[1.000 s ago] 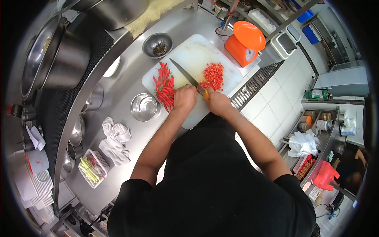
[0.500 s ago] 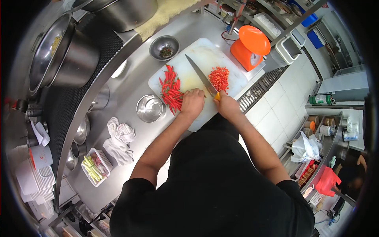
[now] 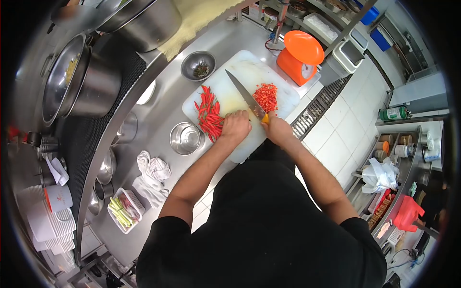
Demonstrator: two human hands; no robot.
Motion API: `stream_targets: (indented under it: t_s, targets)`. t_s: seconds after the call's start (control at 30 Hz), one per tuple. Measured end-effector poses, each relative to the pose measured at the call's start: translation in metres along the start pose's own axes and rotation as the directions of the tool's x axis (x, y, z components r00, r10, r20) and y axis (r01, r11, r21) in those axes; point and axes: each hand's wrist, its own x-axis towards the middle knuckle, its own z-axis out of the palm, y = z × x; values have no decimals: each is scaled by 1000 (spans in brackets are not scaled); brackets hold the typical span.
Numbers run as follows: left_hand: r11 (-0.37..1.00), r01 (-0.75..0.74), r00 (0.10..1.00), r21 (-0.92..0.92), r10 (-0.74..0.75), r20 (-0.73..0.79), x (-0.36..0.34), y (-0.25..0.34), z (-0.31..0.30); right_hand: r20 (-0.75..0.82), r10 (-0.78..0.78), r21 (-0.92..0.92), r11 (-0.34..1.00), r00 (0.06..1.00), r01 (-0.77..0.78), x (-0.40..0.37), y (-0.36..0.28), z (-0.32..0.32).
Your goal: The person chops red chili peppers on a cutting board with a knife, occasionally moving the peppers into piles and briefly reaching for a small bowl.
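Gripping a yellow-handled knife (image 3: 246, 97), the right hand (image 3: 277, 128) held its blade over the white cutting board (image 3: 240, 69) on the steel bench (image 3: 161, 113), beside chopped red chillies (image 3: 265, 95). The left hand (image 3: 235, 126) lay clenched on the board against the whole chillies (image 3: 207, 113); whether it held one could not be told.
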Motion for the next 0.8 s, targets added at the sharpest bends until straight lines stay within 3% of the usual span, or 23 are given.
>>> stream_targets:
  t_s: [0.07,0.17,0.23,0.3,0.4,0.5,0.8]
  targets:
    - [1000,21,999,14,-20,-26,3,1,-12,8,13,4,1000,1000,-13,-1,0,0]
    - [982,185,973,-44,-189,-131,34,-21,-40,9,21,5,1000,1000,-21,-2,-1,1]
    - [963,226,912,-150,-263,-316,58,-52,-64,2,15,6,1000,1000,-15,-2,-2,1]
    - [920,351,859,-172,-390,-331,86,-82,-94,-12,3,6,1000,1000,-3,-3,-1,2]
    - [935,305,829,-178,-353,-433,111,-150,-92,-27,-8,2,1000,1000,8,-5,0,3]
    - [919,359,882,-161,-390,-264,110,-185,-75,-43,0,18,1000,999,0,-7,-2,2]
    - [839,532,842,-115,-538,-31,56,-94,-110,-17,30,2,1000,999,-30,-5,-2,3]
